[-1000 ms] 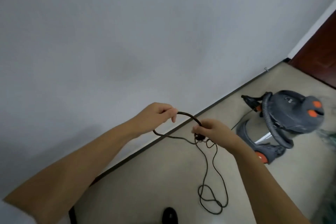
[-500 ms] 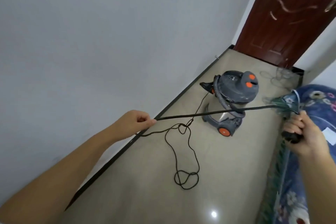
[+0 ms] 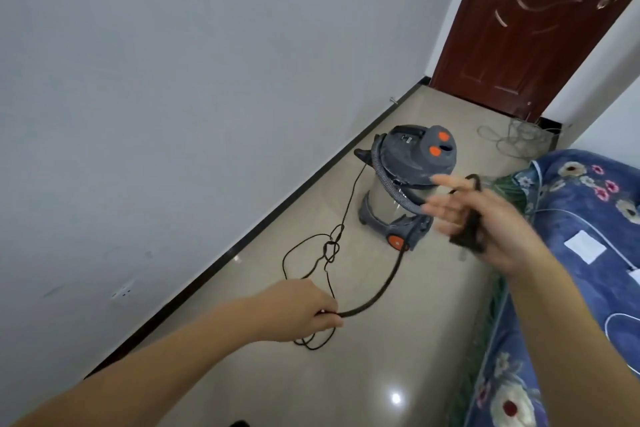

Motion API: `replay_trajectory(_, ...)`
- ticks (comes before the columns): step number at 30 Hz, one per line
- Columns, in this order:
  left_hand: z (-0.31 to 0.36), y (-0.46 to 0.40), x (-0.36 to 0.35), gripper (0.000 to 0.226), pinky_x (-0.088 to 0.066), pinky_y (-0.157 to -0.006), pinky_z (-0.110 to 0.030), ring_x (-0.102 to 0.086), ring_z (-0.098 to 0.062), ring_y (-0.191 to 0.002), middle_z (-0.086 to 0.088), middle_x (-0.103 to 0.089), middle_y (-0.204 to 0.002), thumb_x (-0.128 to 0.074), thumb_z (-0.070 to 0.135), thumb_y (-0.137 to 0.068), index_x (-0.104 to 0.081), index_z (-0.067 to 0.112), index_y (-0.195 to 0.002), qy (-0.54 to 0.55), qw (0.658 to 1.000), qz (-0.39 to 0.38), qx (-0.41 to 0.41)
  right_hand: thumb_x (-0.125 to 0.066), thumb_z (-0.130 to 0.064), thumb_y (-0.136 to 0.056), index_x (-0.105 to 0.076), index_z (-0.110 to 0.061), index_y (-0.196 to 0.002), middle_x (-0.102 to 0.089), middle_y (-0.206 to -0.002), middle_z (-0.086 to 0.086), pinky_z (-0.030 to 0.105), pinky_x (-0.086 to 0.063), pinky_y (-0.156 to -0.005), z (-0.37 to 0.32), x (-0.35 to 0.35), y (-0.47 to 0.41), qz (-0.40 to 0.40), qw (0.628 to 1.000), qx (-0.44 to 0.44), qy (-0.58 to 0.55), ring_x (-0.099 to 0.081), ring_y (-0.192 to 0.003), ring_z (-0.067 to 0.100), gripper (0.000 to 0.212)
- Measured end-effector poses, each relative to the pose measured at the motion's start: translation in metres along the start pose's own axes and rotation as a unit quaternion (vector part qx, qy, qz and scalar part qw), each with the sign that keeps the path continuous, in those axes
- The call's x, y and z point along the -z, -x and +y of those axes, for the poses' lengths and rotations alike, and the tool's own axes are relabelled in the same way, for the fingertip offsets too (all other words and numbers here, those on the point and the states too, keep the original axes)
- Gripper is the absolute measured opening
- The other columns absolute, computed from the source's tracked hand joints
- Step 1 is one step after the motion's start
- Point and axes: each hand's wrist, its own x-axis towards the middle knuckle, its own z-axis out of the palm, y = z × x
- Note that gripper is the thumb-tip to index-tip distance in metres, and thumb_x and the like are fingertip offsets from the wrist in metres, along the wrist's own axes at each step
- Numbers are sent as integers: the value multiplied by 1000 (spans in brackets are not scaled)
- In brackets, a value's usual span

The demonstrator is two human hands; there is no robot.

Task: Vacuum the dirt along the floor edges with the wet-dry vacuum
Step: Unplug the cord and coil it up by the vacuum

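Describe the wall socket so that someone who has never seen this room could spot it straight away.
Start at the dark red door and follow the black baseboard along the grey wall, past the vacuum, toward the camera. Low on that wall, just above the baseboard and left of the left hand, sits the wall socket. It is the only small white plate on the otherwise bare wall.

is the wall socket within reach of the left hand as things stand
Probably yes. The socket sits low on the wall just left of the left hand, with only bare floor and baseboard between. But that hand grips the cord; the plug is in the right hand.
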Motion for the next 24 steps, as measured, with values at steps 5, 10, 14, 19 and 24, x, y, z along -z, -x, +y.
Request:
replay_trajectory(5,-8,-11,9,35,-35,-60,-18,-43,0,-54,8,-54,-67,-42,36,-98,-59,12,-79,86,991,101,22,-43,-3,-97,-58,-12,-120,-68,-115,1,23,-41,-105,57,-48,27,-186,932,-112,289,-61,-113,8,29)
replay_trajectory(10,-12,-19,16,37,-29,-52,-13,-41,-2,-53,12,-44,-59,-43,35,-98,-65,10,-82,95,990,100,32,-36,-25,-102,-49,-30,-131,-61,-110,-10,11,-42,-75,64,-59,16,-219,803,-48,553,-58,-83,-5,33)
replay_trajectory(14,-16,-14,19,42,-29,-55,-19,-43,-4,-59,6,-55,-74,-38,40,-99,-66,10,-92,8,998,27,50,-30,4,-93,-63,-13,-99,-69,-95,4,22,-44,-58,16,-54,10,-44,955,-57,287,-60,-55,8,37)
replay_trajectory(19,-9,-11,27,42,-37,-71,-26,-45,-11,-73,11,-46,-63,-39,43,-98,-66,12,-93,-16,999,-34,-32,-35,3,-95,-58,-17,-115,-67,-116,-2,25,-46,-97,14,-83,9,-196,902,-72,377,-62,-110,9,36)
replay_trajectory(24,-27,-6,54,36,-31,-55,-20,-41,-6,-52,8,-44,-55,-53,40,-93,-60,17,-66,95,991,83,-48,-30,-11,-101,-51,-3,-119,-63,-62,0,25,-45,-57,39,-107,14,-265,836,-145,459,-52,-49,12,29)
